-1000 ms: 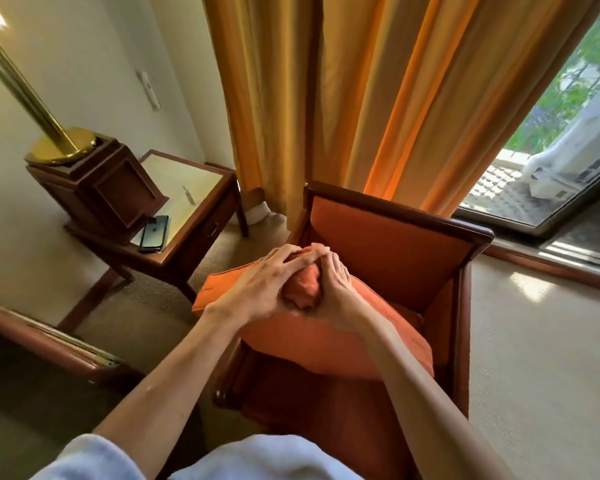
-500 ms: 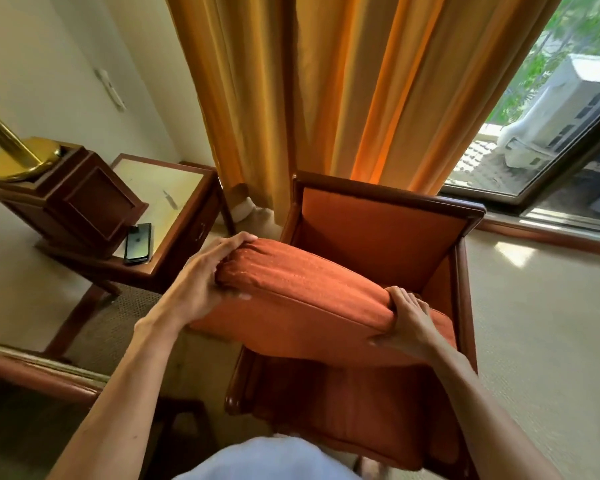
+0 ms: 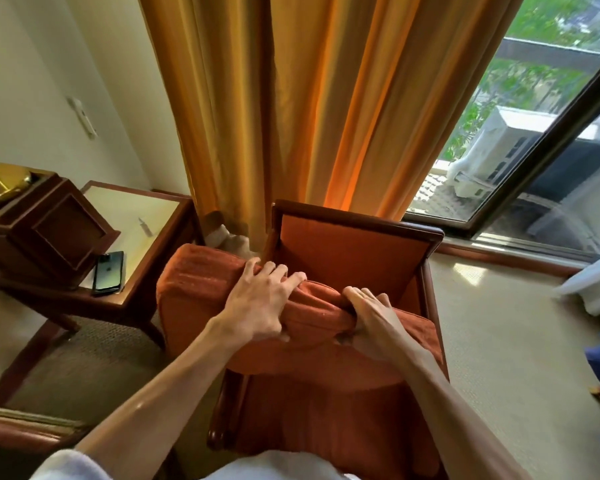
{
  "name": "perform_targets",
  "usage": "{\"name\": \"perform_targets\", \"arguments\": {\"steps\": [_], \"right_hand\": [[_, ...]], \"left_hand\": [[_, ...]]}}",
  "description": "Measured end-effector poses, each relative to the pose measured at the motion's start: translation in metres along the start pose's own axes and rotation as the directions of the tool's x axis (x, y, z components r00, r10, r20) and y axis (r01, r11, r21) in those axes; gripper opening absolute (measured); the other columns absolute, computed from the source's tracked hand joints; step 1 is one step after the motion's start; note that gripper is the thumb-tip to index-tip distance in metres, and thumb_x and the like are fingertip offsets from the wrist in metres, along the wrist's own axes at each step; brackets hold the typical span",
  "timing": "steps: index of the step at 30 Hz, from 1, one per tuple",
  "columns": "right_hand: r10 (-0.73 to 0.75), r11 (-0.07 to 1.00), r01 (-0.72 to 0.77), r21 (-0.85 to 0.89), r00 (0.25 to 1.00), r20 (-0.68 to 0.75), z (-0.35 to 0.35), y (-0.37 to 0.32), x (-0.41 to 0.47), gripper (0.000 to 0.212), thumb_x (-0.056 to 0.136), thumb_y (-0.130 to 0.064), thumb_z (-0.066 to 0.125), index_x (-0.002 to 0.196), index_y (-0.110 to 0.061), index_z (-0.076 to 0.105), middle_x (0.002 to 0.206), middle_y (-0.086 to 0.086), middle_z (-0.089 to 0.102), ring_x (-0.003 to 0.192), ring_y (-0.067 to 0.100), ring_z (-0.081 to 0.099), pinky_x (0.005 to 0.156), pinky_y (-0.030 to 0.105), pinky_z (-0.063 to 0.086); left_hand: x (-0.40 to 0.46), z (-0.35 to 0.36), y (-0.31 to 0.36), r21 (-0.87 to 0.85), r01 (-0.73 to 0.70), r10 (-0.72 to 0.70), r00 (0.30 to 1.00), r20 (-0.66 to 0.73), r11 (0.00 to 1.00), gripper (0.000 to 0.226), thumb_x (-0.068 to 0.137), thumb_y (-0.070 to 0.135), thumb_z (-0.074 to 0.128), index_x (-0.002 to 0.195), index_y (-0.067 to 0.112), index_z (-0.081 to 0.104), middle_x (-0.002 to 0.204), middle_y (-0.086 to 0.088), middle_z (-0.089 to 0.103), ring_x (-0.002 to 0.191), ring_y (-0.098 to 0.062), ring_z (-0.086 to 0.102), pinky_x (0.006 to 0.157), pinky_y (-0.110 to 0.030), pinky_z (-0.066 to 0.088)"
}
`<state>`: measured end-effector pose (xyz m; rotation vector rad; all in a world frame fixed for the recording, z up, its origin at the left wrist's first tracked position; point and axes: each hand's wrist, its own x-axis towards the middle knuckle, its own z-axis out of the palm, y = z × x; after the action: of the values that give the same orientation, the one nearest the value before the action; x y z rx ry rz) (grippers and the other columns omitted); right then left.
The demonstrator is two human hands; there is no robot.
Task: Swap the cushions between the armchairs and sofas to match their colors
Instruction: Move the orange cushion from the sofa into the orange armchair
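Observation:
An orange cushion [image 3: 201,296] is held tilted above the seat of an orange armchair [image 3: 347,251] with a dark wooden frame. Its left end sticks out past the chair's left arm. My left hand [image 3: 257,306] grips the cushion's bunched top edge near the middle. My right hand [image 3: 371,317] clutches the same edge just to the right, fingers dug into the fabric. The two hands sit close together. The chair's orange seat [image 3: 312,417] shows below the cushion.
A wooden side table [image 3: 136,216] stands left of the chair, with a dark box, a brass lamp base [image 3: 0,181] and a black phone [image 3: 109,271] on it. Orange curtains [image 3: 309,98] hang behind the chair. A window [image 3: 548,140] is at right. Beige carpet [image 3: 516,358] lies right of the chair.
My hands slid from the cushion's two ends to its middle top edge and bunched it. The cushion has shifted left, over the chair's arm.

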<state>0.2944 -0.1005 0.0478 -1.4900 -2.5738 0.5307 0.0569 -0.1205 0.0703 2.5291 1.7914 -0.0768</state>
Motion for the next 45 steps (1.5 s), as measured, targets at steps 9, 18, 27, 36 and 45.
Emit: {"name": "perform_targets", "arguments": {"steps": [9,18,27,36,45], "right_hand": [[-0.032,0.999,0.032,0.014,0.999,-0.01,-0.035,0.027,0.001,0.059,0.069,-0.046,0.083,0.112,-0.029,0.046,0.106,-0.017,0.048,0.097,0.005,0.041,0.092,0.033,0.031],[-0.009,0.997,0.01,-0.076,1.0,0.01,-0.068,0.097,0.001,0.065,0.064,-0.049,0.084,0.111,-0.027,0.046,0.108,-0.014,0.052,0.098,0.007,0.042,0.093,0.037,0.032],[0.081,0.995,-0.077,-0.06,0.995,0.062,-0.052,0.176,0.001,0.064,0.065,-0.046,0.084,0.112,-0.027,0.045,0.112,-0.014,0.052,0.104,0.009,0.045,0.097,0.038,0.036],[0.115,0.987,-0.087,-0.132,0.968,0.222,0.043,0.188,0.045,0.075,0.062,-0.056,0.07,0.125,-0.024,0.043,0.125,-0.005,0.048,0.119,0.02,0.044,0.1,0.043,0.031],[0.178,0.964,-0.109,-0.244,0.943,0.28,0.078,0.237,0.046,0.078,0.068,-0.02,0.063,0.138,-0.025,0.03,0.129,0.0,0.047,0.123,0.025,0.045,0.106,0.05,0.032]], "left_hand": [[0.028,-0.01,0.001,-0.159,-0.085,0.074,0.995,-0.073,0.984,0.1,0.059,0.067,0.082,0.143,0.032,0.042,0.125,0.009,0.058,0.119,-0.015,0.05,0.109,-0.046,0.028],[0.087,-0.003,0.048,-0.213,-0.113,0.095,0.991,-0.093,0.971,0.1,0.056,0.07,0.08,0.141,0.034,0.043,0.118,0.013,0.057,0.113,-0.011,0.048,0.105,-0.044,0.03],[0.146,0.034,0.096,-0.133,-0.141,0.133,0.989,-0.066,0.981,0.093,0.062,0.07,0.077,0.14,0.034,0.041,0.119,0.008,0.055,0.115,-0.016,0.048,0.105,-0.047,0.031],[0.148,0.131,0.062,-0.232,0.082,-0.034,0.978,0.204,0.969,0.098,0.063,0.062,0.081,0.147,0.037,0.035,0.124,0.009,0.051,0.121,-0.015,0.047,0.112,-0.042,0.028],[0.166,0.165,0.03,-0.135,0.183,-0.138,0.947,0.29,0.974,0.11,0.055,0.066,0.081,0.148,0.029,0.035,0.137,0.003,0.051,0.133,-0.022,0.043,0.121,-0.047,0.019]]}}
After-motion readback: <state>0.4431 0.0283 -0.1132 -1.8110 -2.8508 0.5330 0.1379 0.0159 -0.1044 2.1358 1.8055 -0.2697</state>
